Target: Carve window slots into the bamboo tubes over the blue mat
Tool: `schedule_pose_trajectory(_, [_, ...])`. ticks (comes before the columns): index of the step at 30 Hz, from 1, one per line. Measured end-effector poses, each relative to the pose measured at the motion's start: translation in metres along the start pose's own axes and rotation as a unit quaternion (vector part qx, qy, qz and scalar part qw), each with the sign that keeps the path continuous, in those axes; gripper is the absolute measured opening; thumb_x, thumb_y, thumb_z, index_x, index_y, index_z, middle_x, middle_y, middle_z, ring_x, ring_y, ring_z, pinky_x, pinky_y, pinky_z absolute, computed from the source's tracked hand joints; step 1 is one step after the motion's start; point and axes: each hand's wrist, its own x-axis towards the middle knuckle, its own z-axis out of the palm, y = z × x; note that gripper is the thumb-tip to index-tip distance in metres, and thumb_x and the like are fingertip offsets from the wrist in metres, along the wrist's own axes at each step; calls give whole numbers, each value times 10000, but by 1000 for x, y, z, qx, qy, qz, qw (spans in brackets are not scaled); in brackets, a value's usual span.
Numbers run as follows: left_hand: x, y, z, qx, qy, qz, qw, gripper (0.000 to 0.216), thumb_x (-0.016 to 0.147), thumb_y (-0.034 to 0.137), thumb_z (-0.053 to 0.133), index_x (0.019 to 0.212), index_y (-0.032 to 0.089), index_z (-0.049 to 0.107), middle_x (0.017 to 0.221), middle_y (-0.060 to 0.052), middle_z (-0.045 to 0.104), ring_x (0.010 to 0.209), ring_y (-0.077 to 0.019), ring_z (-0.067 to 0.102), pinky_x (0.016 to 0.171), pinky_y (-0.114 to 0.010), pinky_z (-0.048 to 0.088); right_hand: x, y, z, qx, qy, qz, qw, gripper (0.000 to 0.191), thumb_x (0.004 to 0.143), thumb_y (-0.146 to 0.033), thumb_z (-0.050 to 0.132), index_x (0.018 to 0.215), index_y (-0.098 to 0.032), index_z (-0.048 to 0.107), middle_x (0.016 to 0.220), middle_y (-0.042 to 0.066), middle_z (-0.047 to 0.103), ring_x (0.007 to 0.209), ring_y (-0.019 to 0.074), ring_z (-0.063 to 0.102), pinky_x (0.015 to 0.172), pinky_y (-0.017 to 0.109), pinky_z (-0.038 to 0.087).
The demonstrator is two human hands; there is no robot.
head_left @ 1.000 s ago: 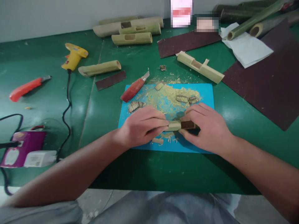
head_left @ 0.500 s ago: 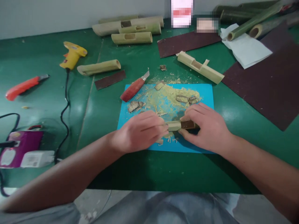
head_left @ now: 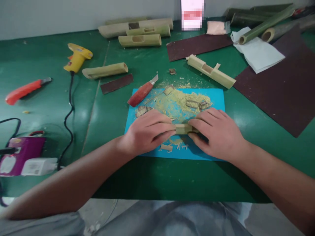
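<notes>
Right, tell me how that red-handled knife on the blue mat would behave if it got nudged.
The red-handled knife lies flat, half on the blue mat; it would probably slide or pivot rather than tip. Its rounded handle might rock slightly. It looks rigid, and the bare blade tip calls for care.

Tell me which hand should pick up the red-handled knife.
Left. The left hand is nearer the red-handled knife, which lies just beyond it on the blue mat. The right hand would have to cross over the bamboo piece.

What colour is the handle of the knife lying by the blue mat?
Red; the knife shows clearly in the head view, at the mat's upper-left corner.
</notes>
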Motion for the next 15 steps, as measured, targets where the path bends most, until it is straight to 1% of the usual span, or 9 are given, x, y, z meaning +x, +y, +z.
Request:
schedule_pose_trajectory(3, [0,0,2,-16,0,-23,1000,78,1011,262,666,1039,232,733,976,-22,774,859,-151,724,816,-310,579,0,-6,2,-19,-7,13,1000,245,1011,-274,529,1046,-131,724,1008,131,710,937,280,591,748,409,422])
schedule_pose_trajectory(6, [1,-1,3,-37,9,-16,999,71,1000,264,685,1044,237,733,976,-26,770,862,-154,724,812,-309,587,-1,-7,5,3,-19,42,999,245,1016,-278,517,1055,-140,715,1044,138,697,953,283,591,779,419,452])
schedule_pose_trajectory(11, [1,-3,4,-50,4,-18,999,77,987,228,696,1056,230,730,1013,-37,780,890,-164,737,843,-314,587,0,-1,8,29,-43,61,997,217,963,-364,645,1057,-177,703,1037,121,684,962,285,578,783,413,472])
schedule_pose_trajectory(15, [-2,-3,3,-48,-28,-28,998,102,1004,222,665,1085,214,727,1046,-48,787,921,-166,744,868,-302,579,2,2,7,32,-50,67,996,191,946,-373,665,1008,-196,702,1019,106,680,955,274,575,785,402,467])
